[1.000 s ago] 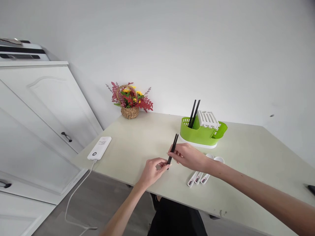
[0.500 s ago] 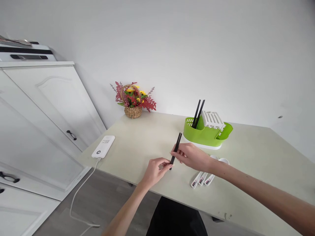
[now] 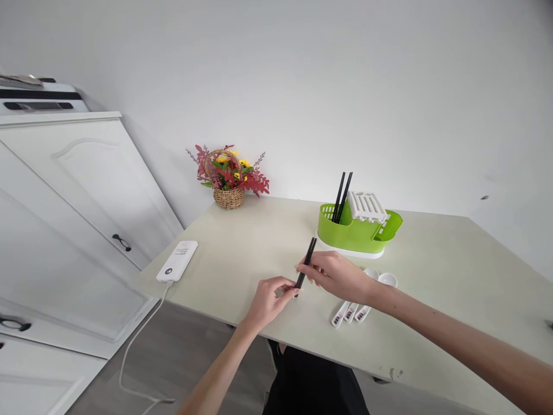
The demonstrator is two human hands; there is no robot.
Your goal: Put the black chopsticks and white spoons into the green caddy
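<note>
- Left hand (image 3: 270, 297): thumb and fingers pinched the lower end of a pair of black chopsticks (image 3: 309, 252).
- Right hand (image 3: 330, 274): gripped the same pair higher up, around mid-length, between thumb and fingers. Both hands were on it at once.
- Held pair sat side by side, tilted, upper ends leaning away and to the right, over the near half of the table (image 3: 242, 248). Couldn't tell if the lower tips touched the tabletop.
- Green caddy (image 3: 349, 235) stood past the right hand, towards the wall, on a white base (image 3: 352, 253). Apart from the held pair.
- More black sticks (image 3: 338, 197) stood in the caddy's left compartment, leaning slightly right, tops well above the rim.
- White slatted rack (image 3: 367, 206) sat over the caddy's middle; the right-hand compartment was lower and open-topped.
- White spoons (image 3: 350, 313) lay by the right wrist: three labelled handles towards the near edge, two bowls in view on the far side. Forearm crossed in front of their middles; contact couldn't be judged.
- Wicker basket (image 3: 228, 199) of red and yellow flowers was at the back left, close to the wall.
- White power bank (image 3: 178, 260) lay at the left edge, its cable (image 3: 122, 369) running down off the table.
- White cabinet (image 3: 93, 178) was left of the table.
</note>
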